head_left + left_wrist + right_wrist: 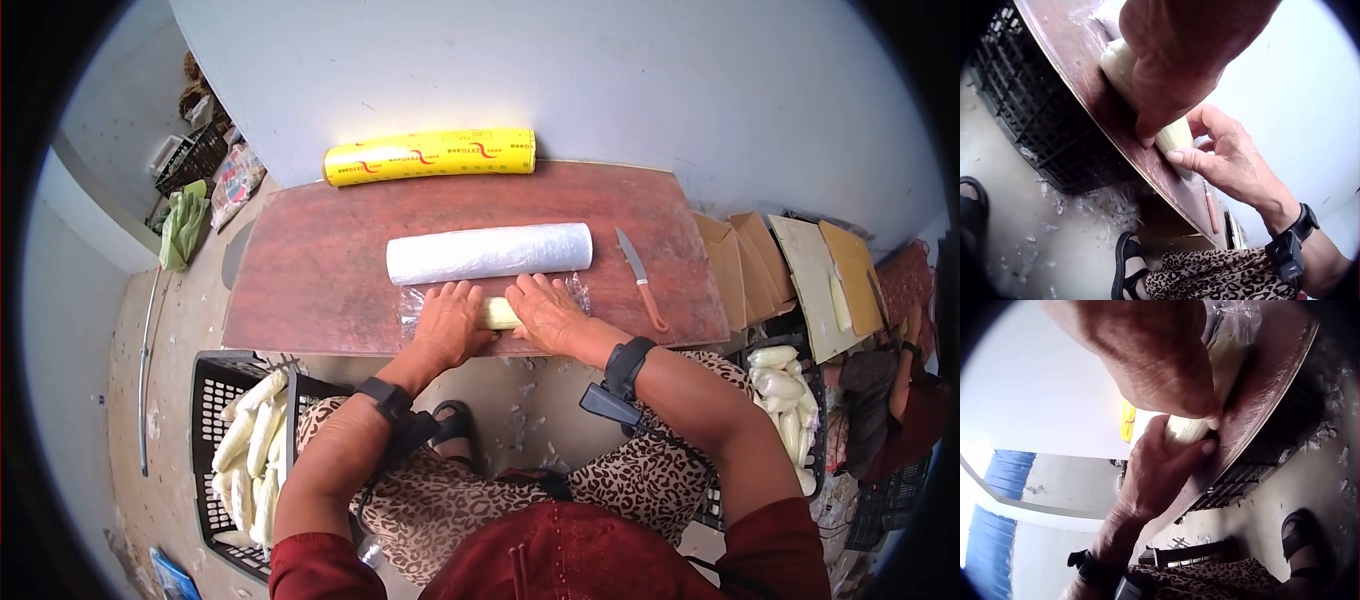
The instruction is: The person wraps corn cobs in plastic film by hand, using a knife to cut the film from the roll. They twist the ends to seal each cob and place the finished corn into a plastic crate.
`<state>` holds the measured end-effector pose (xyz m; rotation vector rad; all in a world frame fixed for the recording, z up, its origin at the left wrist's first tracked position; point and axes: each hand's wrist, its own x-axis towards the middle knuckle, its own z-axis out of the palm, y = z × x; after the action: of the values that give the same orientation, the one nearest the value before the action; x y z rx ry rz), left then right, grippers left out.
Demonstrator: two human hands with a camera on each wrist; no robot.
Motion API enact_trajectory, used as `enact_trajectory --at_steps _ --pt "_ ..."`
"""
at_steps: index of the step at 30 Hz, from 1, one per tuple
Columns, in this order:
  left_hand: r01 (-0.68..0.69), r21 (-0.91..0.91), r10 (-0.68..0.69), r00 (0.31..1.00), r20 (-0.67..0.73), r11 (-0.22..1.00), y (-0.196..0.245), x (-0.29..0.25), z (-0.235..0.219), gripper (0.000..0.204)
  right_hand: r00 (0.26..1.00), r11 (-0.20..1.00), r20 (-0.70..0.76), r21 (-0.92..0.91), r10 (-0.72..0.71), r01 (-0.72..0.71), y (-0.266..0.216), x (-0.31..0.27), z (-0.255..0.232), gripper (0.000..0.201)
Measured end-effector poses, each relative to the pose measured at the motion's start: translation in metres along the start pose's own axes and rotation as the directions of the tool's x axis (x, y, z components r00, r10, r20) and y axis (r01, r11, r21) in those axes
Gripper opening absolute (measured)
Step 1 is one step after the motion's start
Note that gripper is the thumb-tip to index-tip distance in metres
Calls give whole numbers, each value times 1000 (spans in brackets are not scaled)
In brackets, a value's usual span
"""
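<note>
A pale yellow corn cob (498, 314) lies crosswise near the table's front edge, with clear film (410, 305) showing past both ends. The left hand (450, 322) grips its left part and the right hand (550, 315) its right part, thumbs on the near side and fingers over the top. Much of the cob (1175, 140) is covered by the hands. In the left wrist view the right hand (1229, 156) curves round one end. The right wrist view shows the left hand (1154, 464) round the cob (1184, 432). Just behind lies a white film roll (490, 253).
A knife (640, 275) with an orange handle lies right on the red-brown table (290, 260). At the back rests a yellow printed roll (430, 158). Crates of cobs stand at left (205, 400) and right (820, 440). Cardboard (745, 270) stands beyond the table's right side.
</note>
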<state>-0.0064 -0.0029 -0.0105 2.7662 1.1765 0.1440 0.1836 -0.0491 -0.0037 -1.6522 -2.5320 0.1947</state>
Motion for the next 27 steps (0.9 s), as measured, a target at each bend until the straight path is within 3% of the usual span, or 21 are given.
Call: enact_trajectory --at_steps 6,9,13,19,22,25,27 --pt "41 -10 -41 996 78 999 0 -3 -5 59 996 1000 86 27 -18 16 -4 0 -4 41" --pt "193 -107 -173 969 174 975 -2 -8 -15 65 992 999 128 41 -9 3 -8 -1 -2 41" --pt "229 -23 -215 941 262 973 -14 -13 -21 73 987 997 159 69 -28 17 -9 -3 -3 41" --pt "306 161 -345 862 371 938 -28 -20 -40 68 983 997 177 67 -50 39 -10 -5 -4 40" --pt "259 260 -342 867 362 930 -29 -29 -55 64 981 996 184 77 -56 42 -9 -5 -5 40" --pt "249 211 -297 924 241 945 -12 -39 -69 62 982 995 183 87 -54 38 -8 -5 -5 40" --pt "167 17 -167 973 157 986 -2 -37 -71 62 981 996 189 87 -52 36 -8 -4 -4 40"
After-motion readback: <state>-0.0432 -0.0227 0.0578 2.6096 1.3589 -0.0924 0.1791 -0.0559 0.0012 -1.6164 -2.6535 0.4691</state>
